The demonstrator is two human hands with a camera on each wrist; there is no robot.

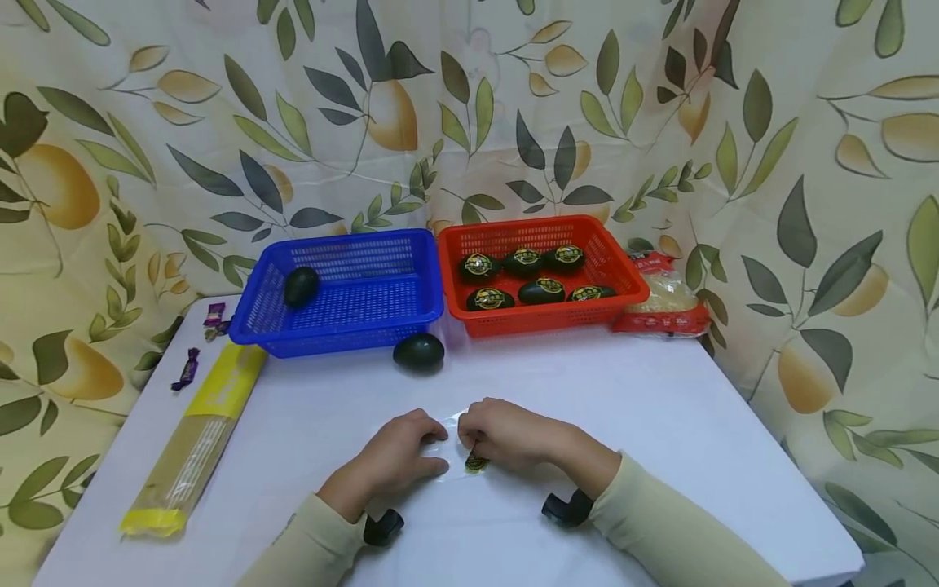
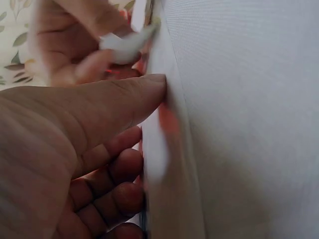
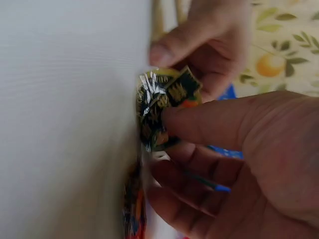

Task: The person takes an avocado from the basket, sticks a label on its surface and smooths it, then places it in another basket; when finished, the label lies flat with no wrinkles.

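My right hand [image 1: 509, 434] pinches a dark green and gold sticker [image 3: 154, 109] between thumb and fingers, low over the table. Part of that sticker bends up beside the thumb, and its shiny face catches the light in the right wrist view. Under both hands lies a clear plastic sheet [image 1: 455, 471], partly covered by them. My left hand [image 1: 396, 452] rests at the sheet's left side, thumb extended and fingers loosely bent, with fingertips on the sheet. Beyond the hands, a plain dark green avocado [image 1: 419, 352] lies on the table in front of the baskets.
A blue basket [image 1: 345, 334] holds one plain avocado [image 1: 301, 287]. Beside it, a red basket [image 1: 543, 320] contains several avocados bearing gold stickers. A red and clear packet [image 1: 663, 306] stands at the right. Left lie a long yellow packet [image 1: 201, 432] and purple-wrapped candies [image 1: 188, 367].
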